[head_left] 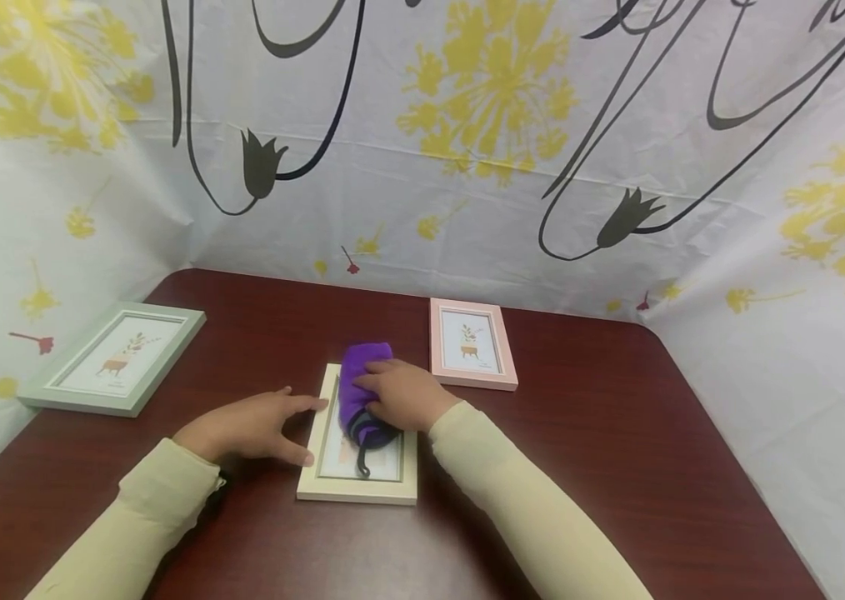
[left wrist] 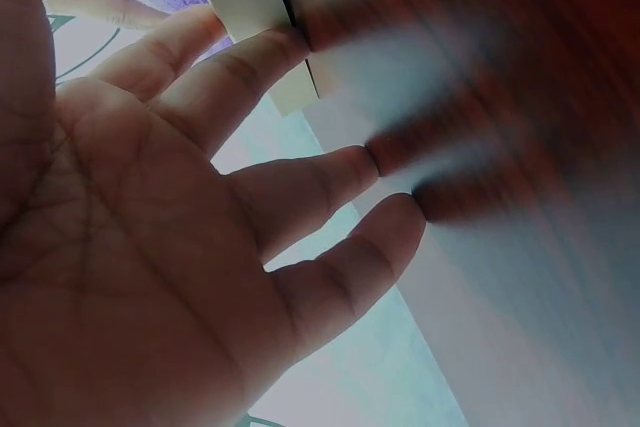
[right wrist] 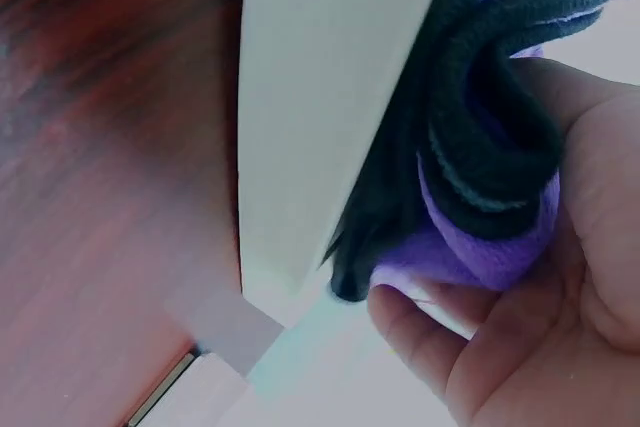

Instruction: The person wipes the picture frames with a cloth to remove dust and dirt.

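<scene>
r hand (head_left: 407, 392) gripping purple cloth (head_left: 353, 392) on cream frame (head_left: 332, 489)
l hand (head_left: 253, 425) spread, thumb + index touching frame's l edge; frame flat on table (head_left: 580, 475), closer in than pink frame (head_left: 470, 342), r of green frame (head_left: 115, 358).

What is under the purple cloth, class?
The cream frame lies under the purple cloth; part of its picture shows. The rest is hidden by the cloth and right hand.
</scene>
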{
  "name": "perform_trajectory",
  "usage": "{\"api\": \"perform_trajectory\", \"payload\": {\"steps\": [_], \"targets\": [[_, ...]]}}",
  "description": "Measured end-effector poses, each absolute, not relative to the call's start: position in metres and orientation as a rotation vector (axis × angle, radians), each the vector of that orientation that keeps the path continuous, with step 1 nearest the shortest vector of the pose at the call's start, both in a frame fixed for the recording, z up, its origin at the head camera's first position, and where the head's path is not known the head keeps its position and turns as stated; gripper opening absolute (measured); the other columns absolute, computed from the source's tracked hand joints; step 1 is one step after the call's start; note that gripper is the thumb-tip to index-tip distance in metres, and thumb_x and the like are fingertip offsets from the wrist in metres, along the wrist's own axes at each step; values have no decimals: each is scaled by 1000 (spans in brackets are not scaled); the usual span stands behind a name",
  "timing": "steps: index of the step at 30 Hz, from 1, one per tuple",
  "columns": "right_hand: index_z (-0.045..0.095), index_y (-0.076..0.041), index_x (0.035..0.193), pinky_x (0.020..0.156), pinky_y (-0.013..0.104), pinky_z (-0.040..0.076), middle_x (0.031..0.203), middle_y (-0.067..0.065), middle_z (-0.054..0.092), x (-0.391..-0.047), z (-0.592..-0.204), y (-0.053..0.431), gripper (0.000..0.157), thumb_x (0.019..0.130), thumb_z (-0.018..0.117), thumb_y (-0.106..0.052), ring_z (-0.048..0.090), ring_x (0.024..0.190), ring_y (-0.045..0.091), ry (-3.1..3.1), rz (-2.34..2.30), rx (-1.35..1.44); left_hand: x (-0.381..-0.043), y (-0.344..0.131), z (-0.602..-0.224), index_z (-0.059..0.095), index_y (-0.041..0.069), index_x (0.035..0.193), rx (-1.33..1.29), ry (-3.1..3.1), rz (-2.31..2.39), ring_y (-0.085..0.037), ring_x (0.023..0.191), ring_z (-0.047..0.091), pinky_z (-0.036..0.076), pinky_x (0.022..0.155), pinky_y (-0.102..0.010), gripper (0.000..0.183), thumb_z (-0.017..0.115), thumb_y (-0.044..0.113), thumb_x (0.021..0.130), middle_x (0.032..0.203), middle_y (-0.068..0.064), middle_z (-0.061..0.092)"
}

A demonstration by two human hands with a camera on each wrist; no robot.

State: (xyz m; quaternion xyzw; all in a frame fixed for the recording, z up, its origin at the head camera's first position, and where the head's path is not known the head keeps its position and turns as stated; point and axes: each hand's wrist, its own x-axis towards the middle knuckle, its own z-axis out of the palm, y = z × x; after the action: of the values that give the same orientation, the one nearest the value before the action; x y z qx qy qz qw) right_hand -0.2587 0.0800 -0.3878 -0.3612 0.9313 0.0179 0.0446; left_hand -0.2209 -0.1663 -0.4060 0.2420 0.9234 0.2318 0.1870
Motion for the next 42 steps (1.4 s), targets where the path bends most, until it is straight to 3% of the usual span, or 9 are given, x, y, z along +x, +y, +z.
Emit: {"api": "perform_trajectory", "payload": {"steps": [10,15,21,26,32,38,42], "targets": [[46,-22,150,118,36,23,158,8,34,-264,-390,76,55,98,64,-31,28,146,25,2729,12,-1104,-218,-167,-403,51,13,145,673,2591,650,-52,139,29,32,106,-65,85,82,51,76,145,-20,50],[51,-22,147,115,39,30,156,9,38,-265,-391,78,53,96,66,-31,33,144,27,2755,15,-1094,-220,-166,-404,51,13,145,685,2596,656,-52,139,29,32,106,-65,84,83,51,76,144,-20,50],[63,-21,135,100,40,47,136,7,55,-264,-386,89,45,91,71,-32,53,124,29,2832,25,-1062,-222,-165,-406,51,13,145,660,2603,659,-51,140,29,32,107,-63,85,84,50,75,145,-20,50],[69,-19,123,95,40,48,116,7,59,-264,-380,103,40,86,75,-31,55,113,29,2886,17,-1032,-221,-164,-405,51,14,145,646,2599,663,-50,140,28,31,108,-63,85,84,49,75,145,-20,49],[70,-19,119,87,37,49,112,5,58,-264,-380,115,37,84,75,-31,55,105,24,2905,-22,-978,-220,-163,-404,51,13,144,645,2598,662,-50,140,29,31,108,-62,85,85,47,74,145,-19,49],[70,-17,117,95,40,48,111,7,60,-262,-383,115,34,85,75,-28,56,112,30,2919,-38,-1019,-220,-163,-405,51,13,145,637,2596,661,-49,140,29,32,107,-63,85,85,48,75,145,-19,49],[70,-14,118,109,43,38,110,9,61,-261,-385,111,34,87,74,-28,57,114,30,2920,2,-1089,-220,-164,-406,50,13,145,619,2593,664,-49,141,28,31,108,-63,86,84,50,75,146,-20,48]]}}
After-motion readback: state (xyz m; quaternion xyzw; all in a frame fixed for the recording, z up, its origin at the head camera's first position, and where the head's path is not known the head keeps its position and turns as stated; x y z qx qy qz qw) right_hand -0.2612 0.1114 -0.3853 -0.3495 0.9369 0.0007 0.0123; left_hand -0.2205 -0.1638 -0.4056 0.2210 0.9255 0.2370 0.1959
